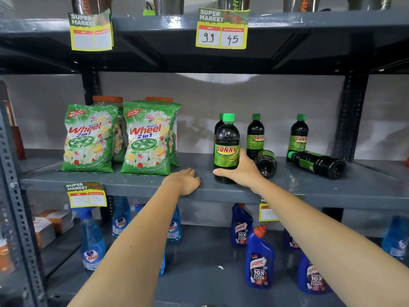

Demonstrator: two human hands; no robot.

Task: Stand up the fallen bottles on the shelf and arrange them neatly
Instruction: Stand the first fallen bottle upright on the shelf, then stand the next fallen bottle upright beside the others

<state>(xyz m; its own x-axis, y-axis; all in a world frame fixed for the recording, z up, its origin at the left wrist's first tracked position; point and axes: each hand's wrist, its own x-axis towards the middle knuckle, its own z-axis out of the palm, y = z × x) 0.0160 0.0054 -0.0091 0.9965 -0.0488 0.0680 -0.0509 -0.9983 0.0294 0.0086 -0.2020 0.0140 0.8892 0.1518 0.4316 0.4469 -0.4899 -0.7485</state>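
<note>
Dark Sunny bottles with green caps stand on the grey middle shelf. My right hand grips the lower part of one upright Sunny bottle near the shelf's front edge. Another bottle stands right behind it, one upright bottle is further right, and another upright one stands at the far right. Two bottles lie fallen: one with its base toward me, just right of my right hand, and one on its side. My left hand rests flat, palm down, on the shelf's front edge.
Green Wheel detergent bags stand on the left of the same shelf. Below are blue Colin spray bottles and blue Harpic bottles. Yellow price tags hang from the shelf above.
</note>
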